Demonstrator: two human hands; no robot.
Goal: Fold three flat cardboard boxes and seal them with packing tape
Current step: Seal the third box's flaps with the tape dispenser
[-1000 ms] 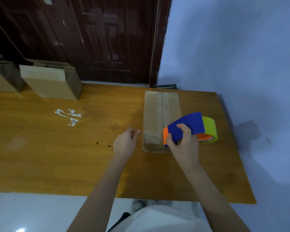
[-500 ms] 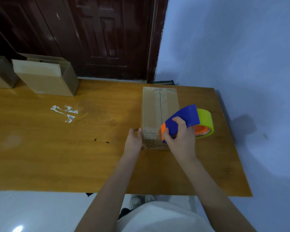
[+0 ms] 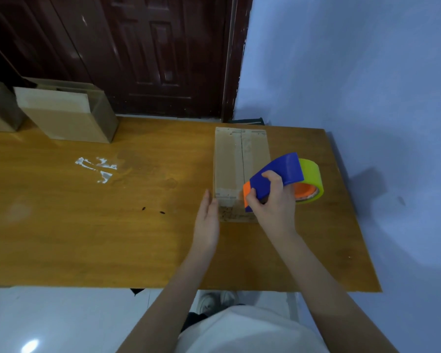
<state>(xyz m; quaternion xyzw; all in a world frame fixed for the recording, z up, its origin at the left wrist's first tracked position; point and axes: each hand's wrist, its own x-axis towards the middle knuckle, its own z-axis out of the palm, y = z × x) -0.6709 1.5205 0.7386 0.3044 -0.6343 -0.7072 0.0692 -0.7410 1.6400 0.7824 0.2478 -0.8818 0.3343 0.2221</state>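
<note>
A closed cardboard box (image 3: 241, 171) lies on the wooden bench (image 3: 87, 225), toward its right end, with a seam running down its top. The right hand (image 3: 271, 202) grips the blue-and-orange tape dispenser (image 3: 275, 177), which carries a yellow-green roll, at the box's near right corner. The left hand (image 3: 207, 221) is flat, fingers straight, resting against the box's near left side. Two assembled boxes (image 3: 61, 115) stand at the bench's far left.

The wooden bench (image 3: 61, 238) carries a taped cardboard box (image 3: 229, 161) at right. Two folded boxes (image 3: 66, 115) stand far left. White scraps (image 3: 97, 168) lie between.
</note>
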